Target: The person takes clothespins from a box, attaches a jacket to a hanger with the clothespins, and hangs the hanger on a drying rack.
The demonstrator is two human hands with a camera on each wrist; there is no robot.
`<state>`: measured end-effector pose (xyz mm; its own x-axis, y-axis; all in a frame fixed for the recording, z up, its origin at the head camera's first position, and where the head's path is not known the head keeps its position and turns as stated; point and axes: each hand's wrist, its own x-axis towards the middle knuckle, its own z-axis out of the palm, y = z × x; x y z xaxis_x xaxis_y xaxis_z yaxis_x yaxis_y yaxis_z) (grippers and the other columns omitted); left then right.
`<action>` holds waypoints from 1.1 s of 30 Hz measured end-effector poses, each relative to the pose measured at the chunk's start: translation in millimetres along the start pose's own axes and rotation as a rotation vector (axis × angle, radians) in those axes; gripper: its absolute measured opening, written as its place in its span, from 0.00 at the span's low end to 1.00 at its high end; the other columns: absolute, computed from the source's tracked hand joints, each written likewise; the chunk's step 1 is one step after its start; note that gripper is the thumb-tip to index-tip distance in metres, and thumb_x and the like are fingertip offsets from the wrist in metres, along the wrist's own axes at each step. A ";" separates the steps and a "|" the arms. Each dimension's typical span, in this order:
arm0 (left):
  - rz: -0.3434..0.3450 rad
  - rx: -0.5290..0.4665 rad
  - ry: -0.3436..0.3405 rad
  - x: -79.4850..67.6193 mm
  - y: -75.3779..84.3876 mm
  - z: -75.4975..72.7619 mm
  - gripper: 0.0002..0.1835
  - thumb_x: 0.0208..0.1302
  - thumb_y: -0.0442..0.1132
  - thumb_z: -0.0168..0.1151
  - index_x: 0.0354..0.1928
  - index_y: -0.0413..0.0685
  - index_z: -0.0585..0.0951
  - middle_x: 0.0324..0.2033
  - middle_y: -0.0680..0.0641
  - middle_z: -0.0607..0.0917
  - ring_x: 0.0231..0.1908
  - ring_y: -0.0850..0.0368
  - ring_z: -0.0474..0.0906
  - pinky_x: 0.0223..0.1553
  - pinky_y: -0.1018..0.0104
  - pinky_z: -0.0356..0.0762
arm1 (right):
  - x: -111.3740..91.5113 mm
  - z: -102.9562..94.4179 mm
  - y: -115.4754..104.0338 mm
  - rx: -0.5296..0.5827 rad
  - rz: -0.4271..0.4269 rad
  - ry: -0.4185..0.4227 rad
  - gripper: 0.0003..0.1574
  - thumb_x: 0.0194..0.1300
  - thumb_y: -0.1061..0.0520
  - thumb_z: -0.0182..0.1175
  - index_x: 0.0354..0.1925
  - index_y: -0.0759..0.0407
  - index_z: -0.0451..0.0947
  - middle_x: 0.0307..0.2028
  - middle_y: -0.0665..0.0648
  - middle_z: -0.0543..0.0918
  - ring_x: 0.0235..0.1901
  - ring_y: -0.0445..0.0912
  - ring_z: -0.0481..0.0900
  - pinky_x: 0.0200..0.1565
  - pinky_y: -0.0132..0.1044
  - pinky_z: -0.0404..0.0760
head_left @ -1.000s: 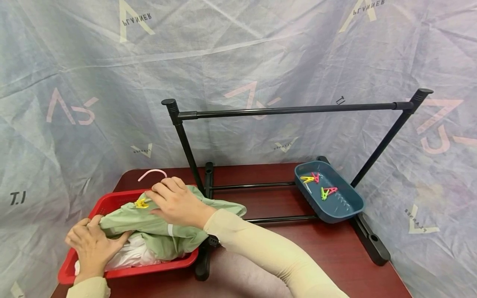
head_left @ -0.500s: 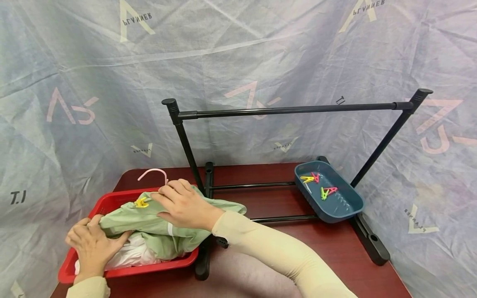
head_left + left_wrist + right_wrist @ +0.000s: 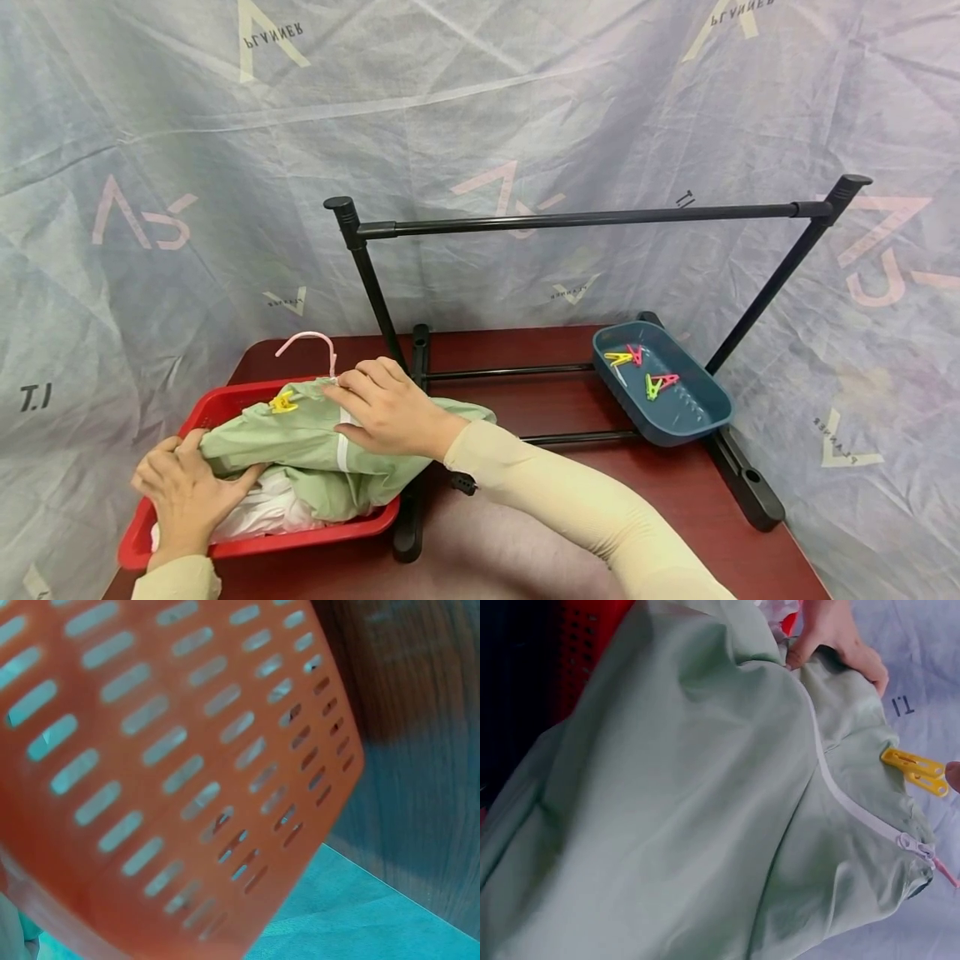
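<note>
At lower left, red basket (image 3: pixel 300 541): we have the green garment (image 3: pixel 258 442) heaped in it, spilling over its right side, with white cloth (image 3: pixel 270 504) showing under the near edge.
Left hand (image 3: pixel 183 487): we grip the garment's left end beside the basket's left rim, thumb on the near side.
Right hand (image 3: pixel 393 412): laid over the garment's upper part, fingers bent toward the hook; we cannot tell whether the fingertips pinch anything.
Pink hook (image 3: pixel 306 335): stands above the basket's far rim, its base just beside the right fingertips.
Yellow clip (image 3: pixel 282 402): fastened on the garment's upper edge, between our hands.
White zip (image 3: pixel 342 452): shows above and below the right thumb's tip.
Step in hand: we judge it to be arranging the garment about its hook.
Next move: seems to call for a sure hold at the hook's base, the left hand steadying the cloth so the clip stays on.
Black rack (image 3: pixel 585 220) and blue tray (image 3: pixel 693 408): centre and right of the frame; the tray lies well apart from our hands.
</note>
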<state>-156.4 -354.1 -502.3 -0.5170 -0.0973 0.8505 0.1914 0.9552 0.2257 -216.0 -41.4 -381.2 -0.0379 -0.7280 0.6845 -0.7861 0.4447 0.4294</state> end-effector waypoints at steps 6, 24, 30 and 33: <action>-0.029 -0.006 -0.044 0.9 1.5 -2.4 0.52 0.48 0.83 0.47 0.57 0.43 0.62 0.49 0.29 0.59 0.47 0.28 0.51 0.44 0.34 0.45 | -10.7 -1.8 4.3 0.014 0.001 0.000 0.30 0.61 0.41 0.64 0.56 0.55 0.79 0.47 0.51 0.78 0.48 0.47 0.71 0.53 0.41 0.66; -0.089 -0.016 -0.136 1.6 4.3 -9.9 0.56 0.44 0.86 0.43 0.60 0.45 0.62 0.49 0.28 0.57 0.47 0.27 0.51 0.44 0.34 0.43 | -44.5 -12.5 20.4 0.024 0.030 -0.011 0.29 0.56 0.41 0.68 0.51 0.53 0.81 0.44 0.51 0.78 0.45 0.47 0.70 0.49 0.44 0.65; -0.085 -0.013 -0.145 1.3 3.5 -11.0 0.57 0.43 0.87 0.43 0.60 0.45 0.62 0.48 0.28 0.57 0.47 0.27 0.50 0.43 0.34 0.43 | -58.3 -16.4 26.9 0.024 0.055 -0.016 0.27 0.55 0.42 0.70 0.50 0.54 0.81 0.44 0.52 0.78 0.45 0.49 0.71 0.49 0.45 0.66; -0.078 -0.012 -0.138 1.4 3.6 -11.3 0.57 0.43 0.87 0.43 0.60 0.45 0.61 0.48 0.28 0.57 0.46 0.27 0.50 0.42 0.34 0.43 | -64.1 -16.6 30.2 0.032 0.065 -0.010 0.27 0.55 0.43 0.70 0.49 0.54 0.80 0.44 0.52 0.77 0.45 0.49 0.70 0.48 0.46 0.66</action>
<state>-147.0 -354.0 -495.0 -0.6402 -0.1305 0.7570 0.1558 0.9429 0.2943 -227.1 27.3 -402.3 -0.0952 -0.7033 0.7045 -0.8009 0.4744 0.3654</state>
